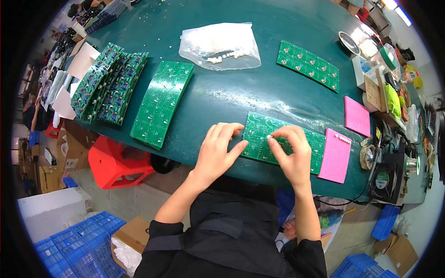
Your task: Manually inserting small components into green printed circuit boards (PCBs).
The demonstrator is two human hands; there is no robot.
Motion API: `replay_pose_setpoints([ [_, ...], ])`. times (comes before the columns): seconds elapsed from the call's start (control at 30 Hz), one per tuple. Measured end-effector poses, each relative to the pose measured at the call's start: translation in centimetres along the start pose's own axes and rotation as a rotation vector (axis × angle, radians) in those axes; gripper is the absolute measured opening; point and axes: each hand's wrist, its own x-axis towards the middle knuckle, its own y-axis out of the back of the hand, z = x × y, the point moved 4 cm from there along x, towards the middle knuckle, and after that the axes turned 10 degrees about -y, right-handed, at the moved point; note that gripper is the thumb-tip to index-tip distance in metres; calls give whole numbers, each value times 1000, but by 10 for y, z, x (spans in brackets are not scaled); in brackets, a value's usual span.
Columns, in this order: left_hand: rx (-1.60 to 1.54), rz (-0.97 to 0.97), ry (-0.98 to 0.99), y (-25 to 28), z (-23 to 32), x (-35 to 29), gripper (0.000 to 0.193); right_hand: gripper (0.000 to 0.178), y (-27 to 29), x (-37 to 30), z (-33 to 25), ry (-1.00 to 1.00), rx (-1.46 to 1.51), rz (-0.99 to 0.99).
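Board (pixel 257 139) is seen under the right grip (pixel 296 157), where a small part (pixel 269 137) is pinched; left grip (pixel 215 150), parted, is held beside it. Judged early: no fitted parts made out; row (pixel 343 138) left on pad (pixel 333 162), right of grips.

Your circuit board (pixel 258 143) looks smooth and glossy, your foam pad (pixel 335 160) matt and slightly rough, the bag (pixel 213 41) crinkled translucent plastic, your tabletop (pixel 227 95) shiny.

Short black sleeves (pixel 162 234), black overgarment (pixel 222 252) (an apron, perhaps)
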Motion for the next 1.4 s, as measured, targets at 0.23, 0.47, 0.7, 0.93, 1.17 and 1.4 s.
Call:
replay_pose_setpoints([
  [0.23, -233, -101, -46, -28, 3, -4, 33, 14, -11, -2, 13, 21, -165, 48],
  [0.47, -220, -104, -62, -37, 6, 0, 29, 15, -3, -9, 28, -2, -229, 78],
  [0.7, -236, -110, -50, -36, 8, -2, 27, 14, -3, -11, 30, -7, -234, 25],
  [0.93, -230, -100, -67, -35, 8, -3, 26, 14, -3, -11, 30, 7, -243, 24],
  [1.17, -282, -92, -39, -33, 8, -5, 24, 14, -3, -12, 29, 17, -252, 30],
  [1.4, -350, -82, 17, -31, 7, -4, 23, 15, -4, -11, 21, 72, -311, 46],
])
